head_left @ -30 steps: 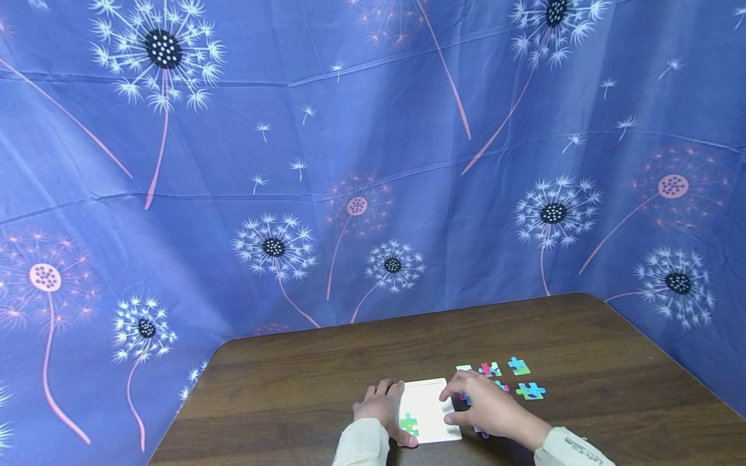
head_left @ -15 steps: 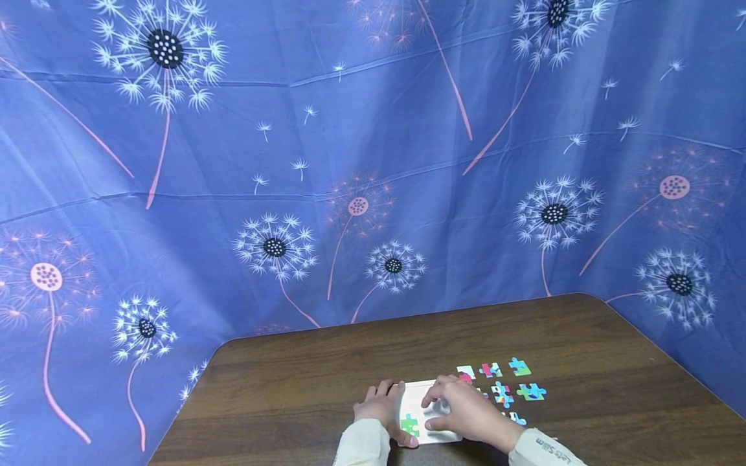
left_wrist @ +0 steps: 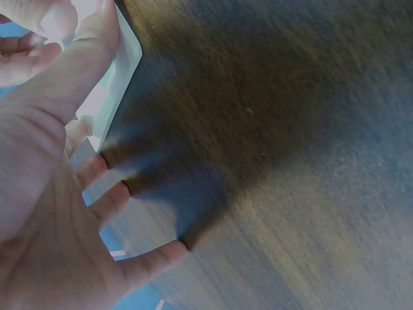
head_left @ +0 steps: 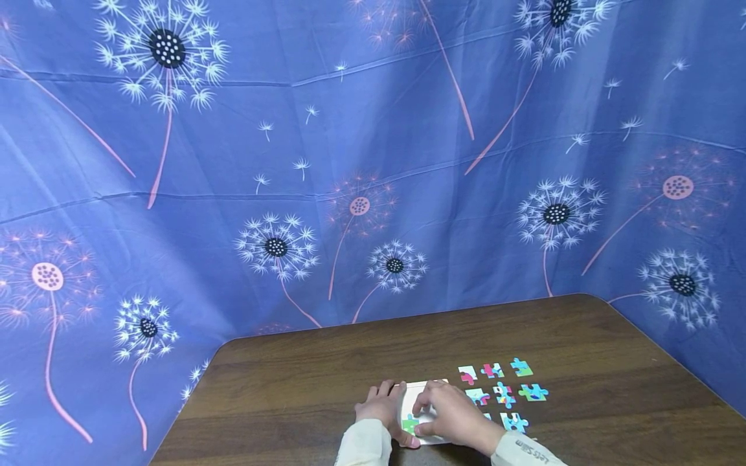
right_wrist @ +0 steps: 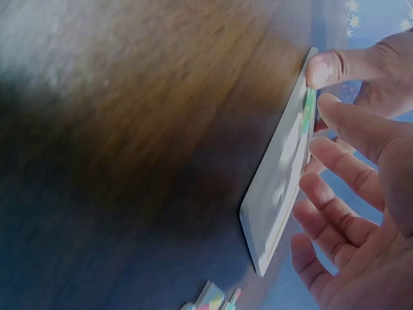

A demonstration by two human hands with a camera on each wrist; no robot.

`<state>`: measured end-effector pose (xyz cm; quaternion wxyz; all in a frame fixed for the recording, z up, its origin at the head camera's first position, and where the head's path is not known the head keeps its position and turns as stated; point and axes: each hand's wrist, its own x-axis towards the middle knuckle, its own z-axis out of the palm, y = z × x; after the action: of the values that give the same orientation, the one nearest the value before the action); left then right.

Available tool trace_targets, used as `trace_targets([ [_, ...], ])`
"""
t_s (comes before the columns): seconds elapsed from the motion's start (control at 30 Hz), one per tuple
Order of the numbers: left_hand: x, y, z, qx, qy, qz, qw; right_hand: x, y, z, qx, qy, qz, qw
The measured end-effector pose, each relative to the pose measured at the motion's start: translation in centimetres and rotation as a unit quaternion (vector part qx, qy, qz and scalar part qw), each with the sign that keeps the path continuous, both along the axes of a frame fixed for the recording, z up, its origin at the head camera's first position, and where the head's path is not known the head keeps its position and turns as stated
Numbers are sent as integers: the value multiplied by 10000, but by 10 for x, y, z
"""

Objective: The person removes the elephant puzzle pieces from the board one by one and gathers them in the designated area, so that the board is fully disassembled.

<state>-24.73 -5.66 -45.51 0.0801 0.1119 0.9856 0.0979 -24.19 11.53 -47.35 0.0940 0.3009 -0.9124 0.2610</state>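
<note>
A white puzzle tray [head_left: 411, 391] lies on the table, with one green puzzle piece [head_left: 409, 423] in its near left part. My left hand [head_left: 381, 411] rests along the tray's left side. In the left wrist view its thumb [left_wrist: 90, 55] lies over the tray edge and its fingers are spread, fingertips down on the table. My right hand [head_left: 445, 414] is over the tray, thumb and forefinger close to the green piece and apart from each other. No piece shows between them in the right wrist view. Whether the fingertips touch the green piece I cannot tell.
Several loose puzzle pieces [head_left: 504, 395] lie in rough rows right of the tray, one partly hidden behind my right hand. The brown wooden table [head_left: 303, 388] ends at a blue dandelion-print cloth [head_left: 326, 162] behind and at the sides.
My right hand has moved left from the tray's right edge to the green piece, uncovering loose pieces on the right. My left hand has stayed on the tray's left side.
</note>
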Motion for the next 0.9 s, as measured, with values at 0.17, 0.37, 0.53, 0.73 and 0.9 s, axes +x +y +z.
trace_targets([
  [0.17, -8, -1, -11, -17, 22, -4, 10000, 0, -4, -2, 10, 92, -33, 10000],
  [0.37, -6, -1, -8, -17, -1, 31, 10000, 0, -4, -3, 105, 212, -36, 9997],
  [0.53, 2, 1, 5, 50, 14, 16, 10000, -2, 0, -1, 161, 178, 33, 9997],
  [0.73, 4, 2, 9, 137, -28, 32, 9999, -4, 9, 1, 217, 57, 52, 9997],
  [0.9, -1, 0, 1, 30, -61, 44, 10000, -5, 14, 1, 201, -42, 49, 9998],
])
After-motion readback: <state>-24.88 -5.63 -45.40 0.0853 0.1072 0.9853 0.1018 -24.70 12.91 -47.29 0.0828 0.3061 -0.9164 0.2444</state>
